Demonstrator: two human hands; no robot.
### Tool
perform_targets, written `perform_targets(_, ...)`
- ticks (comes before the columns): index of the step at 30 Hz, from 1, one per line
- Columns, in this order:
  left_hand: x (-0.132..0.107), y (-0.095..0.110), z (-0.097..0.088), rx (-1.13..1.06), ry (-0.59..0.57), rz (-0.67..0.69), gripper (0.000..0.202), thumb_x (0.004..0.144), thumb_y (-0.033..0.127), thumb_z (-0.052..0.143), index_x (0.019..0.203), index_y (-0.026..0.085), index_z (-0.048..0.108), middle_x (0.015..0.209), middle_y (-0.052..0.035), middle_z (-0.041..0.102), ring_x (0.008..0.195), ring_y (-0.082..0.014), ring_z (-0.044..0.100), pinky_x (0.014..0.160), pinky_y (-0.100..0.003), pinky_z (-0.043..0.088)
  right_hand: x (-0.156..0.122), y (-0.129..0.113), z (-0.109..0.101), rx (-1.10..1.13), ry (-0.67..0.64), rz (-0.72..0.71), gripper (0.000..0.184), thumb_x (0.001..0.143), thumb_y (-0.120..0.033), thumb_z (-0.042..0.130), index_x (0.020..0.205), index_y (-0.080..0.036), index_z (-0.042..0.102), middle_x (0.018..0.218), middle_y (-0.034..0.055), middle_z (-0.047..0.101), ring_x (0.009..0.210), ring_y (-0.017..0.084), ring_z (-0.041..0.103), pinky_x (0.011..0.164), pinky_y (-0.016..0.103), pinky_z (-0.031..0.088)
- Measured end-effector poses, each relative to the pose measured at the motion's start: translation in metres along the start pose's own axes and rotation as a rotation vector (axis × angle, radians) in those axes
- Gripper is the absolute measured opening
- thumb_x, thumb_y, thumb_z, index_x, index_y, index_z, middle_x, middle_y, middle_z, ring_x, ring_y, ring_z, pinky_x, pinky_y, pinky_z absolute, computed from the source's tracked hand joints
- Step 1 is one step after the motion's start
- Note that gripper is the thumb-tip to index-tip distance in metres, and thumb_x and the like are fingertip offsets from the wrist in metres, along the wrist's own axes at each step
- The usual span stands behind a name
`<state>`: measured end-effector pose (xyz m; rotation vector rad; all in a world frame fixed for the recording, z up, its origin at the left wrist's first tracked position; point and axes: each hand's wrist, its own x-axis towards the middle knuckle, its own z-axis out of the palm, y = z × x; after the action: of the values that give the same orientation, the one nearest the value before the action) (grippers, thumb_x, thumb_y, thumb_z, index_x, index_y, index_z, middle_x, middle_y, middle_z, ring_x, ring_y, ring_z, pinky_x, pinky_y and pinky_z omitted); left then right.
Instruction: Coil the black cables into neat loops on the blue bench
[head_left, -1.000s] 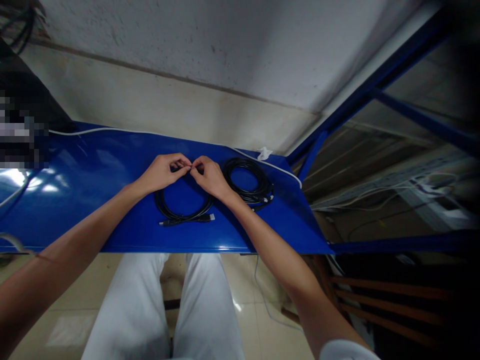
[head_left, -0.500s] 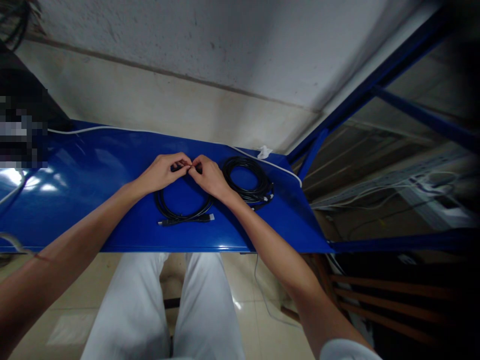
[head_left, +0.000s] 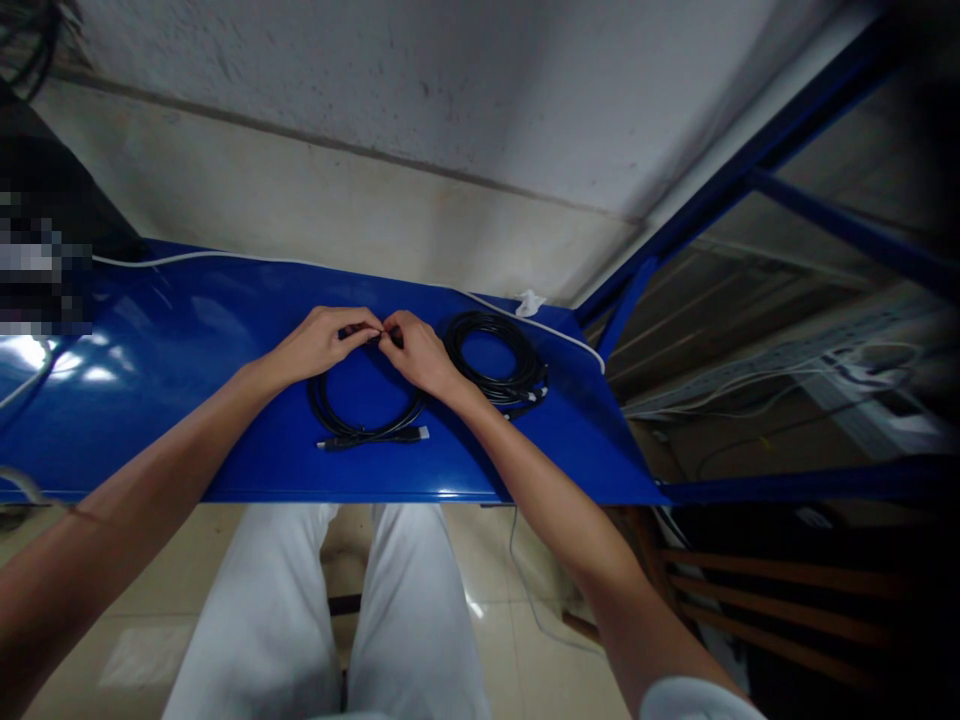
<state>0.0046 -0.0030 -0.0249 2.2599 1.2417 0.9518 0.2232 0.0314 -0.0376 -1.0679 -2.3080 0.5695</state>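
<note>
A black USB cable (head_left: 365,436) lies in a loop on the blue table (head_left: 240,410), its two plug ends crossing at the near side. At the far side of the loop, my left hand (head_left: 330,337) pinches the cable between thumb and fingers. My right hand (head_left: 416,350) meets it there, its fingertips closed on the same stretch of cable. The fingertips of both hands touch or nearly touch. Any tie between them is too small to make out. Right of my right hand rests a coil of black cables (head_left: 491,375) with several light connector tips.
A white cord (head_left: 217,254) runs along the wall at the table's back. A crumpled white scrap (head_left: 529,303) lies near the back right corner. A blue metal frame (head_left: 626,310) rises at the right. A dark object (head_left: 67,170) stands at the far left.
My fingertips have shifted slightly where they pinch the cable, and my left fingers lie a little flatter. The cable loop and the coil stay in place.
</note>
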Motion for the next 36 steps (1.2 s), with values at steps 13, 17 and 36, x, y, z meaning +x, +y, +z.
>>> perform_targets(13, -0.015, -0.024, -0.069, 0.589, 0.746, -0.6, 0.051, 0.103, 0.039, 0.07, 0.146, 0.014, 0.059, 0.162, -0.0216, 0.052, 0.157, -0.0436, 0.036, 0.129, -0.075, 0.018, -0.002, -0.001, -0.005, -0.107, -0.063, -0.054, 0.013, 0.105, -0.018, 0.059, 0.114, -0.017, 0.067, 0.109, 0.008, 0.073, 0.099, 0.023, 0.066, 0.092, 0.034, 0.048)
perform_targets(17, -0.043, -0.043, -0.1, 0.598, 0.827, -0.881, 0.061, 0.102, 0.043, 0.071, 0.147, 0.008, 0.049, 0.169, -0.03, 0.04, 0.162, -0.0524, 0.023, 0.121, -0.091, 0.0, -0.003, -0.003, -0.006, -0.141, -0.058, -0.06, 0.011, 0.104, -0.02, 0.061, 0.113, -0.018, 0.067, 0.109, 0.0081, 0.074, 0.098, 0.023, 0.066, 0.092, 0.035, 0.048)
perform_targets(36, -0.07, -0.086, -0.116, 0.694, 0.701, -0.921, 0.046, 0.109, 0.045, 0.054, 0.133, 0.01, 0.07, 0.147, -0.0218, 0.066, 0.149, -0.044, 0.046, 0.126, -0.082, 0.013, -0.006, -0.002, -0.006, -0.187, -0.07, -0.128, 0.013, 0.111, -0.033, 0.063, 0.111, -0.02, 0.065, 0.111, 0.0093, 0.071, 0.107, 0.026, 0.064, 0.096, 0.037, 0.048)
